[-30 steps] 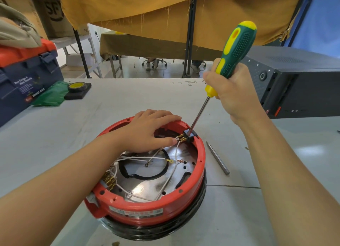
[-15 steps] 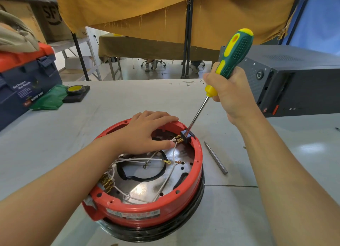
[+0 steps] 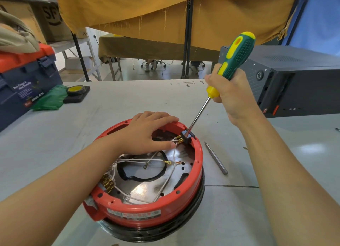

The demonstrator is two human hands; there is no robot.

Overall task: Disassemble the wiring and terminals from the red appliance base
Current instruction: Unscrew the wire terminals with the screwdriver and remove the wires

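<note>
Red appliance base (image 3: 147,207) sits at table (image 3: 119,102) near edge. Right hand (image 3: 230,96) grips screwdriver (image 3: 233,61), tip in black terminal block (image 3: 186,136) on far rim. Left hand (image 3: 147,133) flat, bracing rim. White wires (image 3: 141,160) partly loose; block and brass terminals (image 3: 107,183) still attached.

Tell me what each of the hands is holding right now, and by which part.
The right hand grips the screwdriver by the lower part of its green and yellow handle. The left hand holds nothing; it rests flat on the red appliance base.
</note>
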